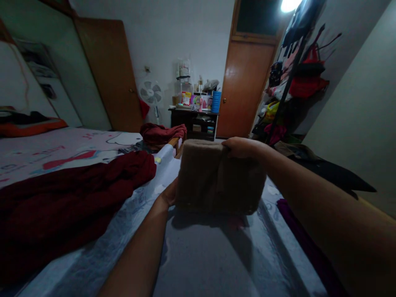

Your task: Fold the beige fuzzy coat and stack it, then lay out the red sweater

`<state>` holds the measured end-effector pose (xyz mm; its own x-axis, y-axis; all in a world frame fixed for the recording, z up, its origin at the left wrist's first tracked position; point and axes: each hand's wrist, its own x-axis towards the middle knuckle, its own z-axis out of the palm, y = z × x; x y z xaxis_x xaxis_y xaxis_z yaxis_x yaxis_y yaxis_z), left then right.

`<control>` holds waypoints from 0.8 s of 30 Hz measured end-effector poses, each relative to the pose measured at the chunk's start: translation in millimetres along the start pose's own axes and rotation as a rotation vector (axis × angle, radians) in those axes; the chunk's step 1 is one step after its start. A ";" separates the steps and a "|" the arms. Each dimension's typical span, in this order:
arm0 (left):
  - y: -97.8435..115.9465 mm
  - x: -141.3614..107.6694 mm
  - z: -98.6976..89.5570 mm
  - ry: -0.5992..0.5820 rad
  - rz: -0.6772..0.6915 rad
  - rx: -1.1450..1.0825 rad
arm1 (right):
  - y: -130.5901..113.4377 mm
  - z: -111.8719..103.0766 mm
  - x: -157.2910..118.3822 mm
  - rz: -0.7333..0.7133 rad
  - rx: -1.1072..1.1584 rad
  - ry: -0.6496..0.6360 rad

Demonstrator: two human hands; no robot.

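Well, nearest to us lies the pale blue bedsheet [204,255], with a maroon cloth [62,202] at left. Our left hand [169,194] grasps the side of a brown plush bundle [199,177], our right hand [239,147] its top edge; we cannot tell if it touches the bedsheet below. Beyond, we see a black cabinet [181,119] and a wooden door [247,82].

We are facing a pale wall [185,33], where a white pedestal fan [150,92] is standing beside a dark open-shelved cabinet [179,120], between a brown wooden door [105,70] and a transom-topped door [247,82]; a bright lamp [290,4] is glowing at upper right.
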<state>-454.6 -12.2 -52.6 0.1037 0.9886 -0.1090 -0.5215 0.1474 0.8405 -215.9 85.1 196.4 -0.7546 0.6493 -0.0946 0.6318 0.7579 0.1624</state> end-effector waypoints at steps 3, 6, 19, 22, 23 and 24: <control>-6.4 3.2 -16.7 0.030 -0.052 -0.061 | 9.7 8.8 29.3 0.042 -0.019 0.057; -14.6 3.3 -27.1 0.029 0.022 -0.082 | 22.4 25.8 58.5 0.133 -0.019 0.118; -8.8 24.0 -2.5 0.172 0.121 0.042 | 51.6 123.1 150.3 0.271 0.000 0.310; -11.4 29.2 -3.6 0.213 0.128 0.019 | 51.4 137.2 166.6 0.279 0.014 0.322; -12.4 30.6 -4.2 0.227 0.123 0.013 | 50.9 142.2 171.1 0.281 0.019 0.321; -13.3 31.7 -4.8 0.240 0.117 0.007 | 50.1 147.6 175.0 0.282 0.023 0.319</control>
<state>-448.4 17.4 -69.7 -0.1612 0.9779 -0.1329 -0.5117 0.0324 0.8585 -290.2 246.0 43.0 -0.5660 0.7825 0.2596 0.8227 0.5566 0.1161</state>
